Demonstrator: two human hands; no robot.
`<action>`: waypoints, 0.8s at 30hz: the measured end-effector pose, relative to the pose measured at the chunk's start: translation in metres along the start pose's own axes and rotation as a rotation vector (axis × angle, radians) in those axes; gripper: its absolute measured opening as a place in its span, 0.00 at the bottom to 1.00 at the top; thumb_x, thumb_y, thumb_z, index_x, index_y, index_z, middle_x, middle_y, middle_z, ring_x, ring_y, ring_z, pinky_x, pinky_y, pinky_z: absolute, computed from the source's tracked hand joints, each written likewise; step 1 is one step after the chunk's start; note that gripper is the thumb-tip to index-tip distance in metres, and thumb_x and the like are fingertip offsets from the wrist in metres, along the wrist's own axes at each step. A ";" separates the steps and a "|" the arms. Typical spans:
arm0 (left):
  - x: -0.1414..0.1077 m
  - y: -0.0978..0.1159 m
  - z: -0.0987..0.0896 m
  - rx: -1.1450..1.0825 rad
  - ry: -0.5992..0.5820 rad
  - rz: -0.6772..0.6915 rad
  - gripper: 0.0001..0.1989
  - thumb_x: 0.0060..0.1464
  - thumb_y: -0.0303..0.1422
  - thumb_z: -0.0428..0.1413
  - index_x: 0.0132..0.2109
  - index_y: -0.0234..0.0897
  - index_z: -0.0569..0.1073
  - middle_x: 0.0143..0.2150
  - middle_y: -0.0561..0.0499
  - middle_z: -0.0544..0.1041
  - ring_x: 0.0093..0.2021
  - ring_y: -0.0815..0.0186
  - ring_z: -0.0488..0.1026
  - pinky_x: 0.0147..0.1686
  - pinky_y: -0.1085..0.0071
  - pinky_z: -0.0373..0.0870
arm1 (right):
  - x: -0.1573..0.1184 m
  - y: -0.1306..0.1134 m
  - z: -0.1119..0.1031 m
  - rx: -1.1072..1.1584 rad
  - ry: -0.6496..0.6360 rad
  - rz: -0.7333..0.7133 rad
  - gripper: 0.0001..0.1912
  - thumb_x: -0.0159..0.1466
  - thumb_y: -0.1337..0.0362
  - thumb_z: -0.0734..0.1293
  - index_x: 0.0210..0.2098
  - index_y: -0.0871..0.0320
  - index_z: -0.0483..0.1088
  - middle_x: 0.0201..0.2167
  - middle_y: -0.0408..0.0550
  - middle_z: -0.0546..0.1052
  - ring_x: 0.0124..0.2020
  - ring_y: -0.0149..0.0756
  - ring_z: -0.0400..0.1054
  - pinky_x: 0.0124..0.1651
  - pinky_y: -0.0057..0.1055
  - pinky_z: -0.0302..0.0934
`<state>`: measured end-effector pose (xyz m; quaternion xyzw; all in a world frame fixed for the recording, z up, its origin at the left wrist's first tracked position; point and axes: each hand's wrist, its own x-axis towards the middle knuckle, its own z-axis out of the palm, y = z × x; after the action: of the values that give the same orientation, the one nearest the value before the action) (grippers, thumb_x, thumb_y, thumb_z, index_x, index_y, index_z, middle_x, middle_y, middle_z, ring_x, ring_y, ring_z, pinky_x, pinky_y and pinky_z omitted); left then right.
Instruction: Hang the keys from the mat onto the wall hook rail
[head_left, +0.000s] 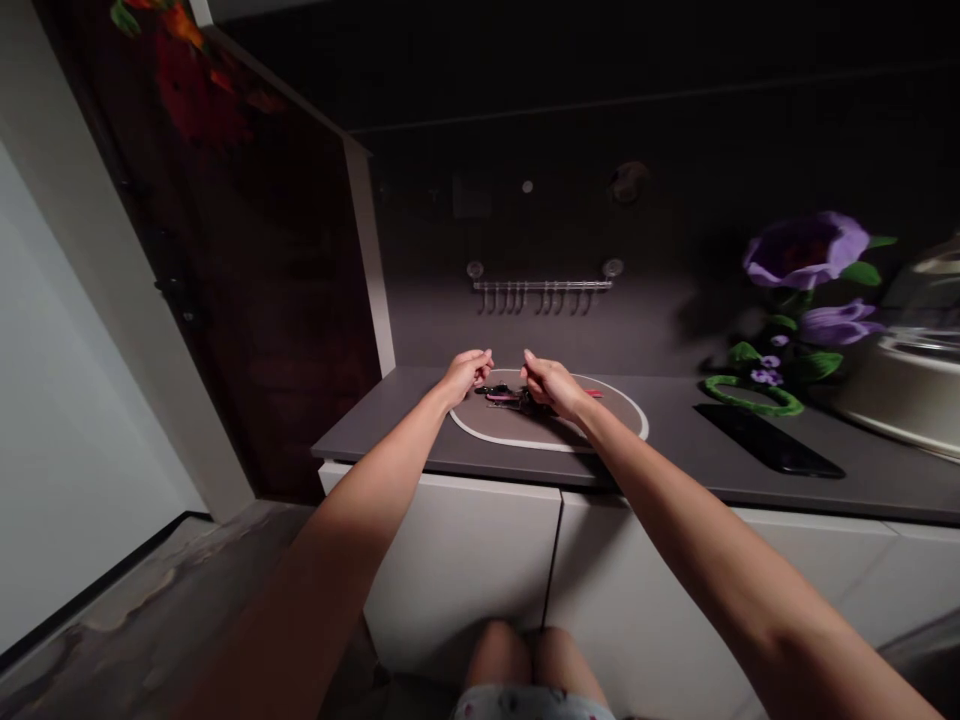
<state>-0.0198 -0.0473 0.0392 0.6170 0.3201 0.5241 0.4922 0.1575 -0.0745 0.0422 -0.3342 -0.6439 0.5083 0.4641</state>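
Note:
My left hand [469, 374] is closed, thumb against curled fingers, above the left part of an oval brown mat [551, 436] with a white rim. Facing it, a short gap away, my right hand [550, 382] is closed in the same way. Whatever either hand may hold is hidden or too small to make out. Between and below them on the mat lies a small cluster of dark and pink-red items [506, 396], too small to name. Part of this cluster is covered by my right hand, and a red end [594, 393] shows beyond it.
A clear rail with hooks [543, 286] is fixed to the dark wall. To the right on the grey counter [390, 415] are a black phone [769, 440], purple craft flowers [806, 255] with a green ring base, and a pale domed vessel [911, 380]. White cabinet doors [480, 545] are below.

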 end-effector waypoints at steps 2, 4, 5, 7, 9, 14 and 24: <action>0.012 0.001 -0.004 0.119 0.049 0.030 0.14 0.51 0.39 0.52 0.25 0.34 0.63 0.17 0.56 0.62 0.16 0.78 0.54 0.18 0.78 0.48 | 0.014 -0.004 0.006 -0.026 0.047 -0.034 0.19 0.56 0.47 0.61 0.25 0.59 0.62 0.09 0.34 0.55 0.10 0.20 0.41 0.14 0.22 0.35; 0.023 -0.001 -0.008 0.229 0.092 0.063 0.13 0.51 0.39 0.51 0.25 0.34 0.64 0.18 0.56 0.63 0.17 0.77 0.55 0.19 0.78 0.50 | 0.028 -0.007 0.011 -0.050 0.103 -0.075 0.17 0.56 0.50 0.62 0.26 0.59 0.62 0.11 0.36 0.58 0.11 0.20 0.44 0.14 0.21 0.38; 0.028 -0.004 -0.010 0.273 0.111 0.088 0.13 0.52 0.38 0.50 0.25 0.34 0.64 0.18 0.56 0.63 0.18 0.77 0.56 0.20 0.78 0.52 | 0.035 -0.007 0.012 -0.065 0.135 -0.095 0.16 0.56 0.51 0.62 0.26 0.59 0.63 0.12 0.36 0.59 0.11 0.21 0.46 0.14 0.21 0.40; 0.035 -0.010 -0.014 0.356 0.142 0.144 0.11 0.52 0.37 0.49 0.26 0.35 0.65 0.19 0.56 0.64 0.19 0.76 0.58 0.23 0.78 0.55 | 0.049 -0.005 0.013 -0.113 0.190 -0.126 0.13 0.57 0.54 0.62 0.27 0.59 0.63 0.14 0.37 0.61 0.13 0.21 0.50 0.16 0.21 0.44; 0.038 -0.017 -0.019 0.458 0.165 0.191 0.09 0.52 0.35 0.49 0.28 0.35 0.67 0.21 0.55 0.66 0.22 0.74 0.60 0.27 0.76 0.57 | 0.060 0.001 0.011 -0.177 0.235 -0.154 0.10 0.57 0.58 0.62 0.28 0.59 0.62 0.16 0.38 0.63 0.14 0.22 0.54 0.18 0.22 0.49; 0.034 -0.030 -0.033 0.829 0.004 0.300 0.07 0.50 0.31 0.50 0.30 0.35 0.72 0.29 0.50 0.71 0.32 0.68 0.66 0.36 0.73 0.60 | 0.070 0.026 0.005 -0.488 0.254 -0.213 0.04 0.57 0.66 0.60 0.30 0.59 0.64 0.22 0.40 0.67 0.21 0.24 0.59 0.28 0.23 0.55; 0.030 -0.034 -0.046 1.063 -0.257 0.265 0.06 0.46 0.28 0.54 0.30 0.40 0.76 0.32 0.49 0.73 0.37 0.64 0.67 0.41 0.72 0.59 | 0.068 0.042 0.003 -1.036 0.118 -0.296 0.07 0.56 0.69 0.61 0.30 0.60 0.70 0.33 0.49 0.74 0.33 0.32 0.64 0.38 0.26 0.54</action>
<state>-0.0527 0.0034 0.0162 0.8739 0.3975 0.2686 0.0787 0.1291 -0.0036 0.0191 -0.4530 -0.8232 0.0336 0.3407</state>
